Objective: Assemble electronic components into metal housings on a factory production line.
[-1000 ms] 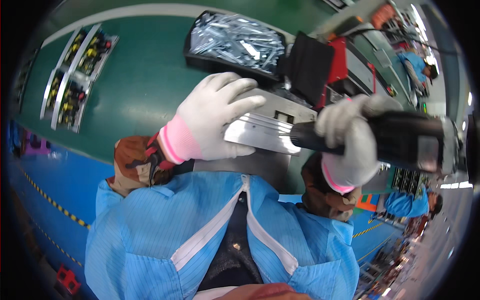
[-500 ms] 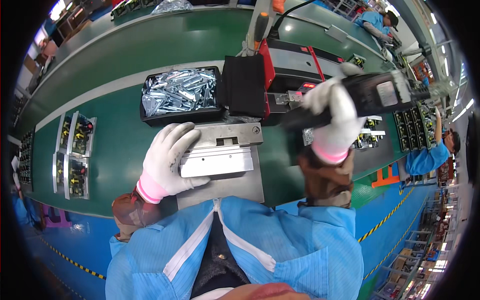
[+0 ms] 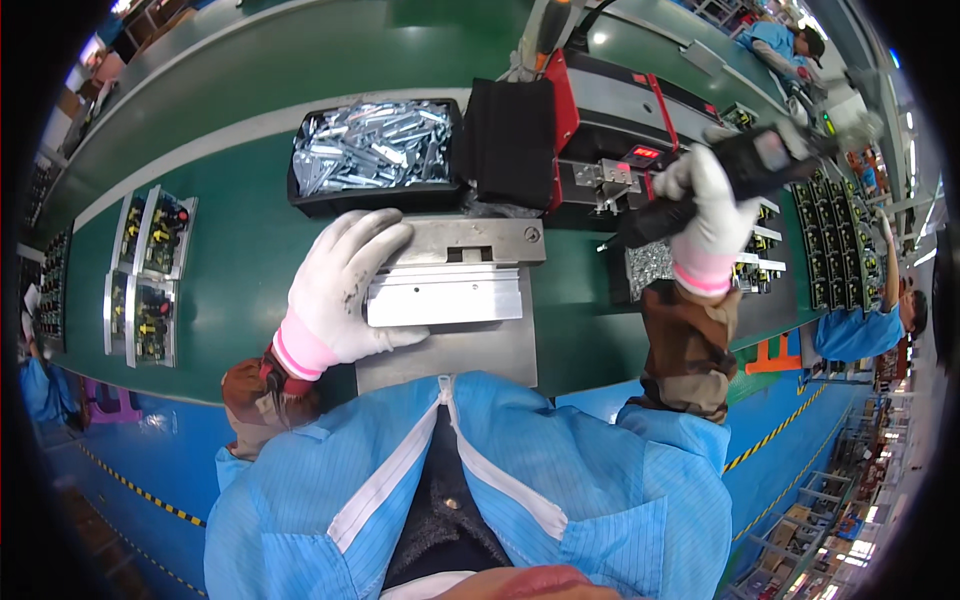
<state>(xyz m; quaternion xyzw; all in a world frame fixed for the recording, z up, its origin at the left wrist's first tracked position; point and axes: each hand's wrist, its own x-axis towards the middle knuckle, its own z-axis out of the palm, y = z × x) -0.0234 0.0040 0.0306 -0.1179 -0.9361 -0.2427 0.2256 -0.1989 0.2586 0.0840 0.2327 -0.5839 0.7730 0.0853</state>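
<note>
My left hand [image 3: 345, 285], in a white glove with a pink cuff, is closed around the left end of a silver aluminium profile [image 3: 450, 300] with small holes in its face. Its thumb lies along the near edge, and its fingers reach over the steel fixture block [image 3: 425, 245] behind. Profile and block rest on a flat metal plate [image 3: 450, 358]. My gloved right hand [image 3: 712, 215] is wrapped around a black electric screwdriver [image 3: 745, 170], held tilted above the bench. Its bit points left and down, beside a small box of screws [image 3: 650, 265].
Behind the fixture stands a black bin of metal strips [image 3: 375, 150]. A red-and-black machine with a lit display [image 3: 620, 110] is at the back right. Circuit boards in metal frames [image 3: 150, 270] sit at left; more boards [image 3: 840, 240] lie at right, near a co-worker [image 3: 860, 325].
My right hand has moved right with the screwdriver, whose bit end now slants down near the screw box. My left hand keeps its hold on the profile. The whole view has shifted slightly.
</note>
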